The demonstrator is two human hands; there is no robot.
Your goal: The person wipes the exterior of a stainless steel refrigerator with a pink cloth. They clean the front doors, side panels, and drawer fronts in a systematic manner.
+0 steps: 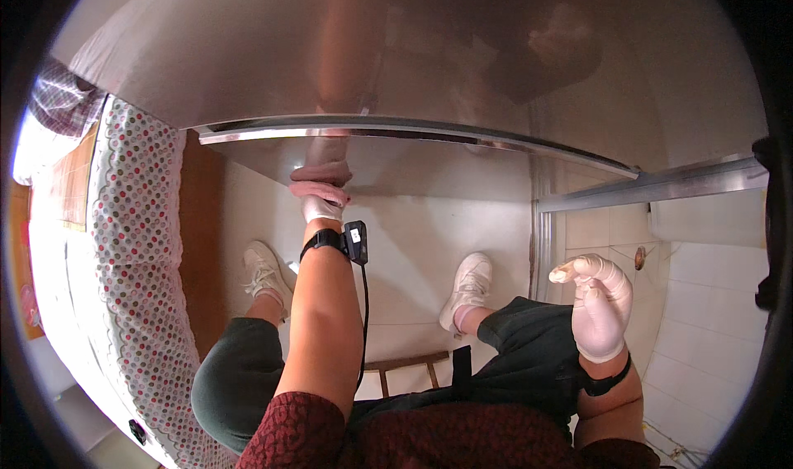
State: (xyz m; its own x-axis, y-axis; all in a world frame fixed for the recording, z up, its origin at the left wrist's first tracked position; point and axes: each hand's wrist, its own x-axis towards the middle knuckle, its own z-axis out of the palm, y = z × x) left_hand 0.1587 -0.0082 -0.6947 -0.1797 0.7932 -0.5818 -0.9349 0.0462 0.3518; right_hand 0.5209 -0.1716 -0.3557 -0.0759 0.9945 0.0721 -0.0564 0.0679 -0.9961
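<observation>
My left hand, in a pale glove, reaches straight ahead with a folded pink cloth. The cloth lies against a glossy, reflective panel, below a long metal trim strip that runs across it. Cloth and arm are mirrored in the panel, and the cloth hides most of my left fingers. Off to the right, above my knee, my right hand is raised in a similar glove. Its fingers are loosely bent, apart from the thumb, and hold nothing.
A polka-dot cloth cover with a lacy edge hangs along the left side. At the right, a metal frame borders a tiled floor with a round drain. My shoes rest on pale flooring, near a brown wooden frame.
</observation>
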